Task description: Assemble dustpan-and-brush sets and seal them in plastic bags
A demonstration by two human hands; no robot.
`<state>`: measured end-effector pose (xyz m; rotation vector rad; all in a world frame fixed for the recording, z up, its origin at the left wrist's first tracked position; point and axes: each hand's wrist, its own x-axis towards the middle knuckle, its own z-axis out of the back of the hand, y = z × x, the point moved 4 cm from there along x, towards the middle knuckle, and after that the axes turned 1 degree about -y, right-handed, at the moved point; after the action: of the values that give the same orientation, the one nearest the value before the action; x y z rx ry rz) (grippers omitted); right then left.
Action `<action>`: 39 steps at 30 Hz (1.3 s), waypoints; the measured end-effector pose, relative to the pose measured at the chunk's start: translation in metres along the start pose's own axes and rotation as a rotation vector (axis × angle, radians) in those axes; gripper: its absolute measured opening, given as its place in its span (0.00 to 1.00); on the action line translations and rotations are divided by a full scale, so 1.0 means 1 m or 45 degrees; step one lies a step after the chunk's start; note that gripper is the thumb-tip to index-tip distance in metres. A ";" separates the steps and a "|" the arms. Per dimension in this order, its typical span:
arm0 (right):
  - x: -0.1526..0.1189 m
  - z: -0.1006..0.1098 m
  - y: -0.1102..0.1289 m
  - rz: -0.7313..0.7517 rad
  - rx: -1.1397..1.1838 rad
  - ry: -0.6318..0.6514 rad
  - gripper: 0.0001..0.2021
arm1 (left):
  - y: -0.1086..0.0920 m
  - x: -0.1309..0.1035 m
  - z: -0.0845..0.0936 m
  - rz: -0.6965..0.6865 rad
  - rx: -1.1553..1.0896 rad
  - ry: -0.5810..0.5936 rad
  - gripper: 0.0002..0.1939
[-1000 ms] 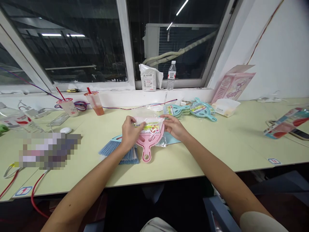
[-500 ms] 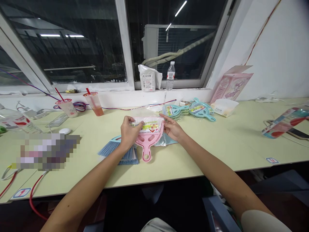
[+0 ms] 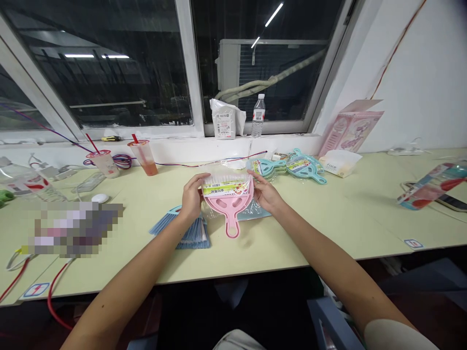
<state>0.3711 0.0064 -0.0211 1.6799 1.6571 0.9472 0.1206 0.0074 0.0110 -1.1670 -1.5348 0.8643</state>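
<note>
The left hand (image 3: 192,197) and right hand (image 3: 268,195) grip opposite sides of the wrapped pink dustpan (image 3: 232,209), seemingly just above the desk (image 3: 328,218), between its front and back edges. The loose, slick plastic could let it slip if either grip eases, and lowering it leftward could catch the blue bristles (image 3: 193,236) lying near its handle.
</note>
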 end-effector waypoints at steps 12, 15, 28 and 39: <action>0.003 0.004 0.007 -0.055 -0.003 -0.104 0.20 | 0.002 -0.003 -0.005 0.251 -0.227 0.107 0.18; 0.004 0.005 0.006 -0.063 -0.009 -0.105 0.19 | 0.001 -0.003 -0.006 0.279 -0.237 0.116 0.17; -0.008 -0.006 0.016 -0.224 -0.269 0.027 0.13 | 0.002 0.005 0.007 0.020 -0.318 -0.098 0.10; 0.002 0.013 0.025 -0.097 -0.359 -0.181 0.03 | 0.001 -0.015 -0.016 -0.136 0.031 0.194 0.21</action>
<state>0.3959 0.0085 -0.0081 1.4505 1.4112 0.9518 0.1370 -0.0067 0.0099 -1.0975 -1.4447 0.7049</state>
